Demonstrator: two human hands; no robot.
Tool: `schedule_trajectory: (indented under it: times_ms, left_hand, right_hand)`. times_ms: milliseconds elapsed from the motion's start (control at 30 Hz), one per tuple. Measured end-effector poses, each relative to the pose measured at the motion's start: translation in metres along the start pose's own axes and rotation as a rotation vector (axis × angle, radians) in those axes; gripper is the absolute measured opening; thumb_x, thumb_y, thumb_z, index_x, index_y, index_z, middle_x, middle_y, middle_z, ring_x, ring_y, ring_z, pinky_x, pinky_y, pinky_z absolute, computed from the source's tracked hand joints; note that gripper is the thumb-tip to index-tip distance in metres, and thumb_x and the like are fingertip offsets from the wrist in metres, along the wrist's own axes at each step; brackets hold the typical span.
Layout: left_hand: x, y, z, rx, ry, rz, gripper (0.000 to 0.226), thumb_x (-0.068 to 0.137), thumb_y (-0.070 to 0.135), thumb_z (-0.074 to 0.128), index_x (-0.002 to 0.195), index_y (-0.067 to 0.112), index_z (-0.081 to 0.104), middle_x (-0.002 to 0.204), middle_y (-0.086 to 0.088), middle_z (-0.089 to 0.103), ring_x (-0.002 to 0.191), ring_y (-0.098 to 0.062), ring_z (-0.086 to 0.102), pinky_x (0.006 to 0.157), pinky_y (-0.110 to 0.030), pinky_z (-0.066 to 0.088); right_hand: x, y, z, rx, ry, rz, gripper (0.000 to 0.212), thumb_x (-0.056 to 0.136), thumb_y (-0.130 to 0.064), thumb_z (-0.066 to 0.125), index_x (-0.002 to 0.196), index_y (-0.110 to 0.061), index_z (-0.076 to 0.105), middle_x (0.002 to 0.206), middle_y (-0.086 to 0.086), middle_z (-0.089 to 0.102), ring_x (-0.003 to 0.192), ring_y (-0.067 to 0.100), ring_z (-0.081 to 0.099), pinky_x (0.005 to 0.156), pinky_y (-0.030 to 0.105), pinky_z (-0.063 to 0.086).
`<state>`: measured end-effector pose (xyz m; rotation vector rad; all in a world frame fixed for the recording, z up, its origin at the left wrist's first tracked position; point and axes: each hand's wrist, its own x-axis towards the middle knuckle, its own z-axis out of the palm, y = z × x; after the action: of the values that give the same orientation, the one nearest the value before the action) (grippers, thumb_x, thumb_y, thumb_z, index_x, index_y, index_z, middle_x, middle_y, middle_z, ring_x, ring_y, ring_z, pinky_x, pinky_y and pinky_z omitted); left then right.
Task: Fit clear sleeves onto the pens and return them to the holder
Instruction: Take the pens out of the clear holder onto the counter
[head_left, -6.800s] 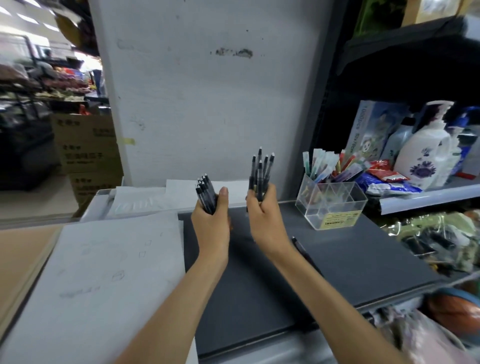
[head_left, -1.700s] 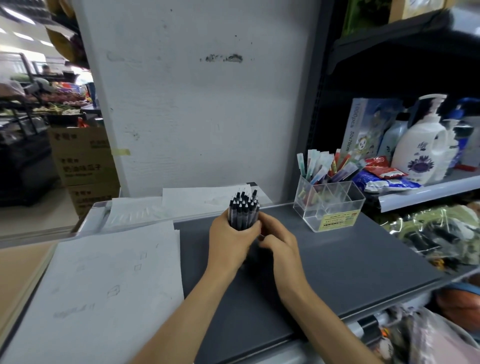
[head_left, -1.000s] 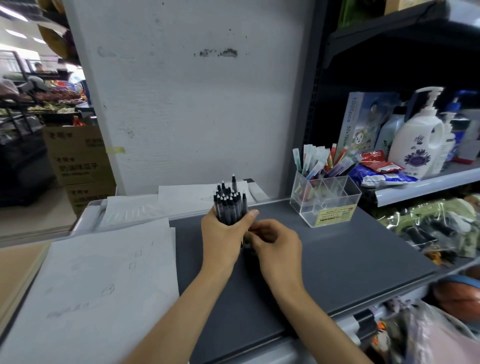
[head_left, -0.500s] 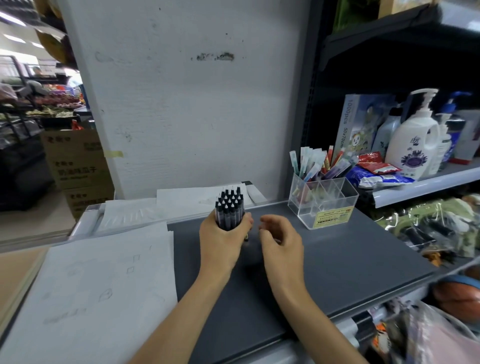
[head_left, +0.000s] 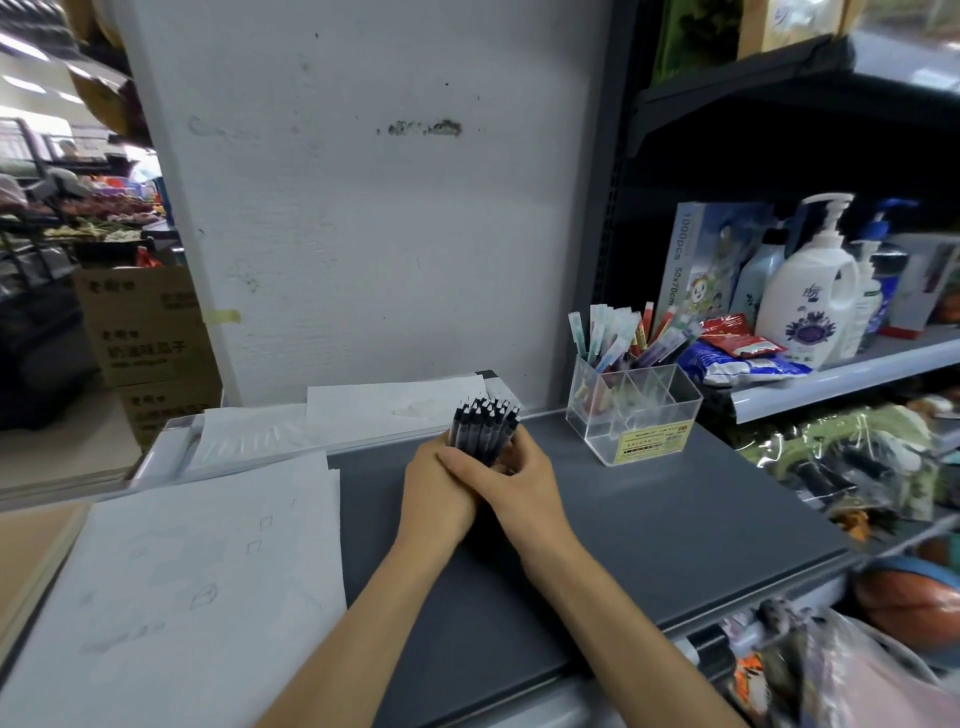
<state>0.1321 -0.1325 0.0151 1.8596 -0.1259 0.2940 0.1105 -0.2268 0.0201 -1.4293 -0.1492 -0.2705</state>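
right hand (head_left: 511, 486) now wrapped over left hand (head_left: 435, 491), both gripping pen bundle (head_left: 483, 427)

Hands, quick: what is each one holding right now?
Left hand: grips the pen bundle upright.
Right hand: curled round the same bundle, partly overlapping the left hand.

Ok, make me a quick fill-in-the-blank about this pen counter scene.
The left hand and right hand together grip a bundle of ____ pens.
The clear holder stands to the ____ of the hands.
The paper sheets lie to the ____ of the hands.
Missing: black, right, left.
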Motion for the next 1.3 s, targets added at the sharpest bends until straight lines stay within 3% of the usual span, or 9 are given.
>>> schedule_trajectory:
  times_ms: [167,367,433,533,667,833,967,1100,1300]
  left_hand:
    - [-0.002,0.003,-0.003,0.015,0.036,0.063,0.022,0.091,0.014,0.066,0.078,0.032,0.071,0.077,0.017,0.076,0.069,0.003,0.069,0.059,-0.017,0.051]
    - [-0.015,0.020,0.001,-0.155,-0.128,-0.058,0.008,0.069,0.015,0.065,0.075,0.014,0.070,0.057,-0.002,0.068,0.042,-0.012,0.060,0.035,-0.022,0.041]
    - [-0.019,0.022,0.003,-0.123,-0.229,-0.132,0.010,0.070,0.017,0.064,0.064,0.010,0.068,0.052,-0.007,0.066,0.034,-0.013,0.051,0.033,-0.020,0.035]
    - [-0.019,0.022,0.005,-0.117,-0.289,-0.191,0.016,0.069,0.018,0.064,0.054,0.013,0.066,0.053,-0.013,0.066,0.033,-0.018,0.047,0.036,-0.020,0.032]
    - [-0.015,0.021,0.009,-0.155,-0.263,-0.145,0.026,0.072,0.012,0.067,0.046,0.011,0.061,0.040,-0.013,0.055,0.030,-0.021,0.044,0.045,-0.033,0.044]
    - [-0.018,0.022,0.011,-0.237,-0.229,-0.191,0.020,0.073,0.006,0.083,0.088,0.004,0.069,0.064,-0.013,0.073,0.052,-0.020,0.069,0.051,-0.029,0.057]
    - [-0.018,0.036,0.017,-0.076,-0.266,-0.227,0.021,0.077,0.008,0.073,0.095,0.010,0.061,0.051,-0.003,0.066,0.039,-0.013,0.059,0.038,-0.018,0.041]
    - [-0.006,0.053,0.024,0.034,-0.297,-0.255,0.018,0.076,0.011,0.070,0.092,0.006,0.063,0.048,-0.002,0.061,0.040,-0.015,0.057,0.042,-0.023,0.046]
    - [0.000,0.066,0.037,0.084,-0.284,-0.322,0.040,0.078,0.017,0.070,0.111,-0.005,0.062,0.058,-0.012,0.062,0.043,-0.020,0.056,0.045,-0.025,0.045]
  right_hand:
    - [0.013,-0.011,-0.002,0.025,-0.142,0.110,0.042,0.075,-0.022,0.093,0.112,-0.020,0.075,0.107,-0.001,0.081,0.105,0.012,0.076,0.082,0.017,0.057]
    - [0.021,-0.023,-0.014,0.010,-0.359,0.308,0.037,0.074,-0.032,0.085,0.109,-0.021,0.079,0.104,0.011,0.080,0.089,0.027,0.078,0.064,0.037,0.060]
    - [0.023,-0.020,-0.022,-0.026,-0.365,0.316,0.037,0.075,-0.035,0.082,0.108,-0.019,0.080,0.113,0.015,0.078,0.100,0.037,0.075,0.077,0.047,0.057]
    - [0.023,-0.020,-0.026,-0.043,-0.313,0.383,0.034,0.075,-0.039,0.079,0.103,-0.021,0.081,0.111,0.017,0.078,0.097,0.041,0.066,0.073,0.041,0.044]
    - [0.027,-0.028,-0.029,-0.090,-0.294,0.432,0.037,0.079,-0.042,0.074,0.109,-0.021,0.082,0.107,0.011,0.078,0.087,0.025,0.068,0.066,0.032,0.048]
    - [0.031,-0.032,-0.036,0.069,-0.145,0.497,0.022,0.085,-0.023,0.074,0.099,-0.007,0.076,0.087,0.014,0.072,0.063,0.020,0.070,0.048,0.026,0.052]
    - [0.030,-0.031,-0.040,0.068,-0.181,0.580,0.018,0.086,-0.029,0.073,0.083,-0.011,0.073,0.073,0.010,0.068,0.050,0.022,0.063,0.041,0.024,0.045]
    - [0.034,-0.034,-0.044,0.170,-0.185,0.618,0.030,0.082,-0.038,0.073,0.061,-0.016,0.071,0.062,0.007,0.061,0.044,0.025,0.054,0.039,0.023,0.038]
    - [0.035,-0.042,-0.058,0.273,-0.228,0.635,0.036,0.063,-0.050,0.089,0.066,-0.015,0.079,0.068,0.006,0.067,0.054,0.024,0.065,0.049,0.027,0.048]
